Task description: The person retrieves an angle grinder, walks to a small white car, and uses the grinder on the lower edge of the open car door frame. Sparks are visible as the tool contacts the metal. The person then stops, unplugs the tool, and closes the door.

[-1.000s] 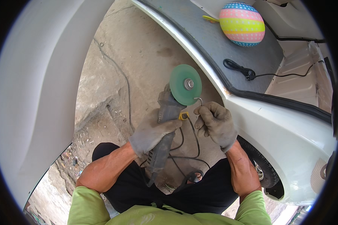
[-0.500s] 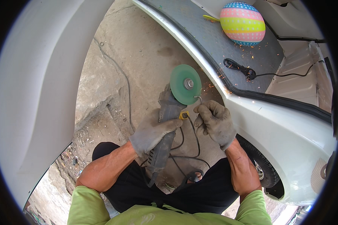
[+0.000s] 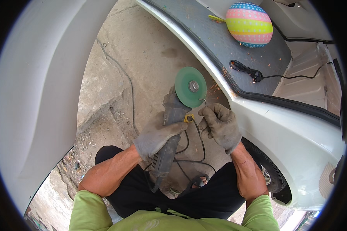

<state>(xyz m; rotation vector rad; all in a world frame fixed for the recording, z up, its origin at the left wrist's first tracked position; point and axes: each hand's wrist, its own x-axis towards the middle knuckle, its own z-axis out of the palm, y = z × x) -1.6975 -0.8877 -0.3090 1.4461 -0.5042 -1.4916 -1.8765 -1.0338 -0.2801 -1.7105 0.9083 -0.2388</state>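
Observation:
My left hand (image 3: 156, 136), in a grey work glove, is wrapped round the body of a dark grey angle grinder (image 3: 166, 156). A green disc (image 3: 185, 92) is fitted on the grinder's head with a metal nut at its centre. In my gloved right hand (image 3: 221, 127), thumb and fingers pinch a small bent metal rod (image 3: 203, 101). The rod's hooked tip meets the lower right rim of the disc, and orange sparks fly off to the upper right. Most of the rod is hidden inside the glove.
A white vehicle's door sill (image 3: 204, 57) curves past on the right, above a tyre (image 3: 268, 169). On its grey floor lie a striped, dotted egg-shaped ball (image 3: 250, 25) and a black cable (image 3: 254, 73). A white door panel (image 3: 38, 96) stands left. Cords and a yellow socket (image 3: 189, 118) lie on concrete.
Both hands, the grinder and the rod hold nearly the same place. The sparks have shifted, with fewer near the ball and more by the door sill.

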